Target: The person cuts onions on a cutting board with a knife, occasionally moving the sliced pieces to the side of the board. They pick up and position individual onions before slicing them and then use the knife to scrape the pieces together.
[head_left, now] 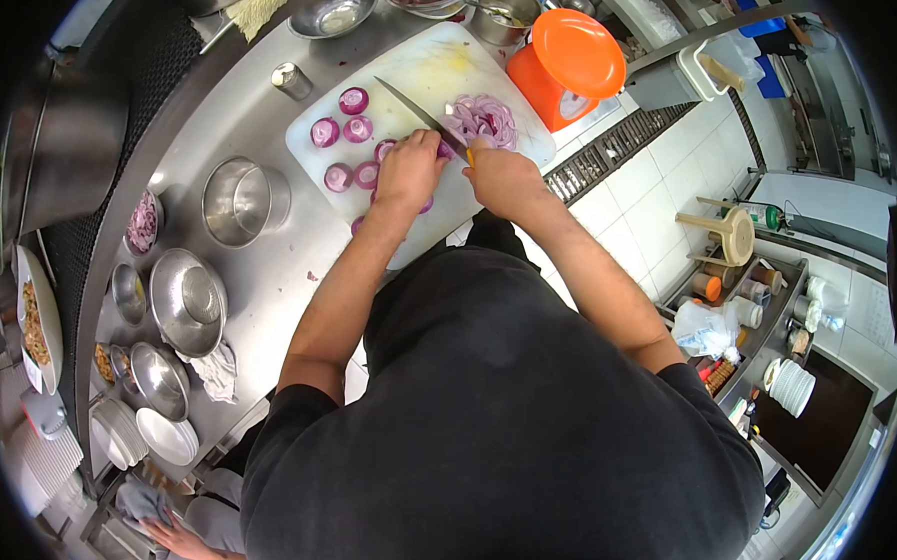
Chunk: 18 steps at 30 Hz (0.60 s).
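On a white cutting board [414,71], my right hand [504,177] is closed round the yellow handle of a long knife [413,108]. My left hand [410,170] is closed beside the blade, its fingertips on a piece of red onion [446,150] that is mostly hidden. A heap of sliced onion [484,121] lies just beyond my right hand. Several peeled onion halves [325,132] are spread over the board to the left of the blade, some partly under my left hand and forearm.
An orange scale [571,59] stands against the board's right side. Left of the board are a metal pot [237,202], a small metal tin [291,81] and a colander [188,302]. Metal bowls [334,10] line the far edge. A co-worker's hand [174,537] shows at lower left.
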Available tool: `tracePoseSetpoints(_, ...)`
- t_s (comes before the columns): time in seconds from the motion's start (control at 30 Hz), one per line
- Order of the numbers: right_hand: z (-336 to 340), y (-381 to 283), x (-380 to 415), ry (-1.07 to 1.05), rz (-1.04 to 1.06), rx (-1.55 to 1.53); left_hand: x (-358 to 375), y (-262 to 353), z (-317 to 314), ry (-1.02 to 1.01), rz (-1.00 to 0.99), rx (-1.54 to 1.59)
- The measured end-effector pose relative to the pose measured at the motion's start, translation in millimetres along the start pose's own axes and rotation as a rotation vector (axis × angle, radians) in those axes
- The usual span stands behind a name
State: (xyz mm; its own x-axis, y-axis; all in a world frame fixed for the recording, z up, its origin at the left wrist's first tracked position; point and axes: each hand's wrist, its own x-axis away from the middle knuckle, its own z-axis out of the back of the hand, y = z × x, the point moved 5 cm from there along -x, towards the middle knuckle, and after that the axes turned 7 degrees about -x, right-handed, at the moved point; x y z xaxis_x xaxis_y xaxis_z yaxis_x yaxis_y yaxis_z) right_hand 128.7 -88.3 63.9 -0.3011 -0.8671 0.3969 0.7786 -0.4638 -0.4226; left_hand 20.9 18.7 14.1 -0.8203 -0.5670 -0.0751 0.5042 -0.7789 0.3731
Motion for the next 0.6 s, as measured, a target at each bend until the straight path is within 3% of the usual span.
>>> tracePoseSetpoints(0.2,-34,11,-4,0.003,-0.125,-0.099,0,0,-4,-0.042,0.021,-0.024)
tracePoseSetpoints(0.53,-32,51,0,0.094,-0.11,-0.183,-3,3,2,0.003,-0.116,-0.066)
tracePoseSetpoints(0.6,-32,53,0,0.092,-0.125,-0.178,-10,1,-1,-0.012,-0.071,-0.114)
